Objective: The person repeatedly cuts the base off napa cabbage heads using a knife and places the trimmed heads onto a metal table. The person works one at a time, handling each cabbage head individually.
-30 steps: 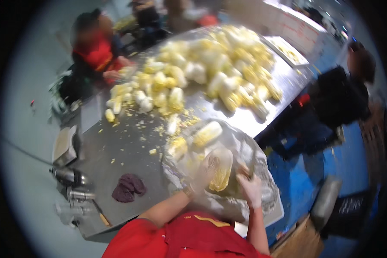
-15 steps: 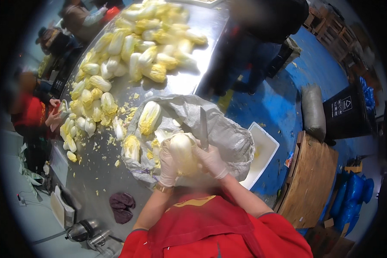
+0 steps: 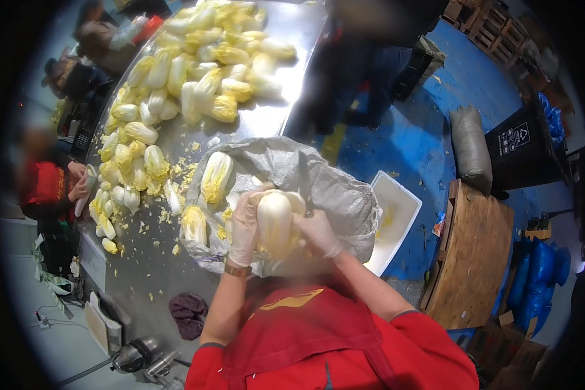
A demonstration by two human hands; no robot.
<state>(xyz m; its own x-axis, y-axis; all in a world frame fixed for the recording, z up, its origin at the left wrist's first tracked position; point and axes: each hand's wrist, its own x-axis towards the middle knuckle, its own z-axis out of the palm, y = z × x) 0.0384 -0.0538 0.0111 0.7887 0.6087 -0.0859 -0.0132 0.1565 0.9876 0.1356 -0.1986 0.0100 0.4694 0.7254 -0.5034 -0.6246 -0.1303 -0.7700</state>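
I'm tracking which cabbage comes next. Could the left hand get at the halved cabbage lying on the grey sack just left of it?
Probably yes. The left hand grips the held cabbage, and the halved cabbage lies uncovered on the grey sack with nothing between, though the hand must let go first.

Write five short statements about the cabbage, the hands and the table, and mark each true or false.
1. Both hands, left hand and right hand, grip one pale cabbage. True.
2. The hands are bare. False: they wear thin light gloves.
3. The cabbage is held over a grey sack. True.
4. The metal table holds only one cabbage. False: many lie heaped on it.
5. A white tub stands right of the sack. True.
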